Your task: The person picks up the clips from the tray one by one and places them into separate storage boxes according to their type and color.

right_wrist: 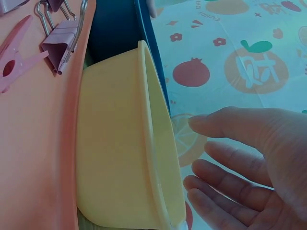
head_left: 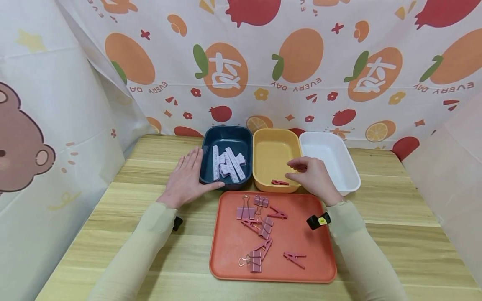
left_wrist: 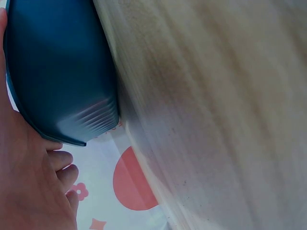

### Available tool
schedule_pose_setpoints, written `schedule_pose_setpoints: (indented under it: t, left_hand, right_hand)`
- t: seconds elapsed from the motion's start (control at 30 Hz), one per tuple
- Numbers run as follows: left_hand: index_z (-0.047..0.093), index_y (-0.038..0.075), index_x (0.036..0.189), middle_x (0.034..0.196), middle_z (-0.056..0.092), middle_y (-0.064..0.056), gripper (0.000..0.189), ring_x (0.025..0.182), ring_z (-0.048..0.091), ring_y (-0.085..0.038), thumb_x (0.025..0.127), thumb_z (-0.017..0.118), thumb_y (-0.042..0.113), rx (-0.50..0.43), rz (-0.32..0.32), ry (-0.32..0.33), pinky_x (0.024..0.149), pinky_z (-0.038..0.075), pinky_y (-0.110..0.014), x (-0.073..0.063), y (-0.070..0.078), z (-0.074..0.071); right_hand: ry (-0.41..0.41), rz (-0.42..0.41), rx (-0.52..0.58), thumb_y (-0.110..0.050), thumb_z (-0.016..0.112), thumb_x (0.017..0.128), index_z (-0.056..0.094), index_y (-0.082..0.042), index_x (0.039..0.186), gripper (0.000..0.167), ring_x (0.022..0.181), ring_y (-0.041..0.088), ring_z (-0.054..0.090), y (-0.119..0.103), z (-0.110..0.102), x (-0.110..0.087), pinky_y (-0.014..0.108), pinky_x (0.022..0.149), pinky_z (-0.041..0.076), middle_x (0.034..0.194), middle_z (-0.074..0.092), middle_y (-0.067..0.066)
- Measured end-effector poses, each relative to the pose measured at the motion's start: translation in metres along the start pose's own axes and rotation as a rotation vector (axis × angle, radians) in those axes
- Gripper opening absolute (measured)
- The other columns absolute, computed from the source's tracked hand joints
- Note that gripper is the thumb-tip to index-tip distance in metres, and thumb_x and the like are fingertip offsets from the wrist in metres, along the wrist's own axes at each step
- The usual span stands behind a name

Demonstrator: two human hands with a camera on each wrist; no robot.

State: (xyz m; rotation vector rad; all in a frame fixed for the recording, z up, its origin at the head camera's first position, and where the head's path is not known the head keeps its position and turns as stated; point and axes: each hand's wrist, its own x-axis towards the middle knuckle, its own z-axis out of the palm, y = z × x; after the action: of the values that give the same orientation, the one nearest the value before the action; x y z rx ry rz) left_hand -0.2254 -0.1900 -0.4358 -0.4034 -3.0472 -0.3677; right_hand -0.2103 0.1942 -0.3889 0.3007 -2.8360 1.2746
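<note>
My left hand [head_left: 188, 177] rests against the left rim of the dark blue bin [head_left: 227, 131], its fingers straight and its thumb along the front edge. Inside that bin lie lilac long-bar clips [head_left: 229, 164]. Over the yellow bin [head_left: 276, 142] hovers my right hand [head_left: 312, 175], fingers loosely bent and apart from the thumb, holding nothing. A red clothespin [head_left: 280, 182] is in the yellow bin near its front wall, just below and left of the right fingertips. On the orange tray [head_left: 301, 234] lie several red clothespins [head_left: 295, 258] and pinkish binder clips [head_left: 255, 261].
To the right of the yellow bin stands a white bin [head_left: 331, 154], partly behind the right hand. The tray sits right in front of the bins on a wooden table [head_left: 399, 217]. A fruit-printed cloth [head_left: 260, 67] hangs behind them.
</note>
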Motion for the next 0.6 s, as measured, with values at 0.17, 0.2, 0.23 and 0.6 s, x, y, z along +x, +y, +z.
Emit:
schedule_pose_setpoints:
  t: [0.17,0.2,0.23,0.6]
  left_hand:
    - [0.006,0.001,0.162,0.168,0.009,-0.02,0.135,0.154,0.007,-0.037,0.074,0.048,0.094,-0.001,0.0,0.003,0.123,0.002,-0.051,0.0,0.0,0.0]
    - [0.006,0.001,0.162,0.168,0.009,-0.02,0.134,0.154,0.007,-0.037,0.075,0.048,0.094,-0.001,0.0,0.003,0.123,0.002,-0.051,0.0,0.0,0.0]
    - [0.006,0.001,0.162,0.168,0.009,-0.02,0.134,0.153,0.008,-0.037,0.075,0.048,0.094,-0.002,0.0,0.004,0.123,0.002,-0.052,0.0,0.0,-0.001]
    - [0.007,0.001,0.162,0.168,0.009,-0.02,0.134,0.154,0.008,-0.036,0.075,0.049,0.093,-0.004,0.0,0.006,0.123,0.002,-0.05,0.0,0.001,0.0]
  right_hand:
    - [-0.001,0.006,0.003,-0.016,0.083,0.088,0.072,-0.002,0.121,0.038,0.109,0.033,0.065,-0.002,-0.002,-0.004,0.046,0.095,0.055,0.118,0.07,0.015]
    - [-0.001,0.006,0.004,-0.017,0.083,0.088,0.072,-0.002,0.122,0.038,0.11,0.034,0.065,-0.002,-0.003,-0.005,0.046,0.096,0.054,0.119,0.07,0.016]
    - [0.0,0.007,0.003,-0.017,0.083,0.088,0.072,-0.002,0.122,0.039,0.111,0.035,0.064,-0.003,-0.004,-0.005,0.047,0.097,0.054,0.12,0.069,0.016]
    - [0.039,-0.027,0.01,-0.02,0.083,0.088,0.073,-0.007,0.12,0.037,0.11,0.037,0.066,-0.008,-0.011,-0.02,0.048,0.093,0.056,0.118,0.07,0.012]
